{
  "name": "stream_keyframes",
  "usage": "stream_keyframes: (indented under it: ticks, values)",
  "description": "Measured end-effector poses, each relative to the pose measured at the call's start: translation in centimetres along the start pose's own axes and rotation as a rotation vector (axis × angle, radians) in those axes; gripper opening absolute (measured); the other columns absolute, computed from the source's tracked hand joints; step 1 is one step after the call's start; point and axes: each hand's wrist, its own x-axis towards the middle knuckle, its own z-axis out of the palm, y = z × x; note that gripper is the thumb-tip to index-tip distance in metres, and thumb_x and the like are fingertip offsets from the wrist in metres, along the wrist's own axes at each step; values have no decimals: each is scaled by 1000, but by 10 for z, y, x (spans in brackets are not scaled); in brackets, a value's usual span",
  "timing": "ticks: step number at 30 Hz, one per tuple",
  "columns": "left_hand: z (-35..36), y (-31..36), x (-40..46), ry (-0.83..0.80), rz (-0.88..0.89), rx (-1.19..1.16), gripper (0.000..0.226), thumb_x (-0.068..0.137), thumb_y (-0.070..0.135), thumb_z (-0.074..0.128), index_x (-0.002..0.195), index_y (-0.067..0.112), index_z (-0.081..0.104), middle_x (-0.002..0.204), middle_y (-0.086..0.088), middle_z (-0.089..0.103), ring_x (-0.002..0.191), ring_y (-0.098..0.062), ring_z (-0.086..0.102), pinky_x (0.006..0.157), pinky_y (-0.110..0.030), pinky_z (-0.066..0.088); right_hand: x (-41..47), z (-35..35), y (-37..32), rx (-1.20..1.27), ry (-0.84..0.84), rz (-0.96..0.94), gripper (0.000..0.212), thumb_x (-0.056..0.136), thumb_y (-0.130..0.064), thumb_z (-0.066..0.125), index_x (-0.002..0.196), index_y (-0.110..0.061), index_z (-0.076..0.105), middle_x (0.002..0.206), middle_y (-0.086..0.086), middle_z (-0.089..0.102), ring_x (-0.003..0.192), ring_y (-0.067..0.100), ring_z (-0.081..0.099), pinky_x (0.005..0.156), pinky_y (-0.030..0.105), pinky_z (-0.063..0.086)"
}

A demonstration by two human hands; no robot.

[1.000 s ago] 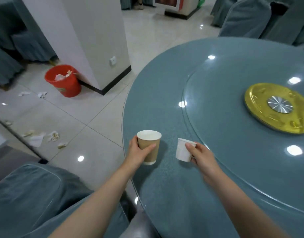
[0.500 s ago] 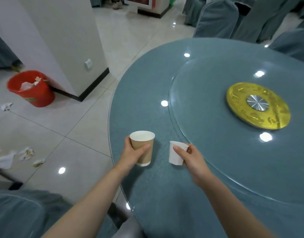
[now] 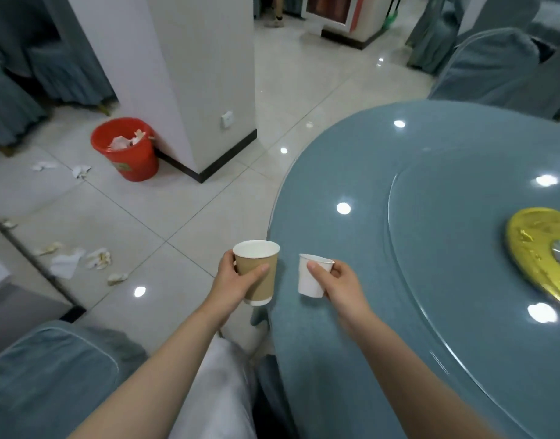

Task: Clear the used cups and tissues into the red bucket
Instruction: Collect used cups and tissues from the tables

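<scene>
Left grip is wrapped around the brown cup beyond the counter edge; right grip pinches the white cup above the edge; red bucket on the floor.

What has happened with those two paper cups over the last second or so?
Both cups have been lifted off the round blue-grey table and drawn back to its edge. The left hand now carries the brown paper cup past the rim, over the floor; the right hand holds the small white cup, tilted. Both grips are unchanged. The red plastic bucket stays by the pillar, tissues still littering the floor.
</scene>
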Motion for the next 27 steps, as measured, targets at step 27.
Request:
stream_keyframes:
  ticks: [27]
  values:
    - [-369, 103, 355, 90, -82, 6, 57, 77, 47, 74, 127, 32, 50, 122, 15, 61, 112, -5, 57, 83, -23, 48, 307, 443, -130, -20, -236, 86, 31, 82, -42, 71, 104, -19, 68, 96, -2, 74, 84, 11, 72, 69, 25, 57]
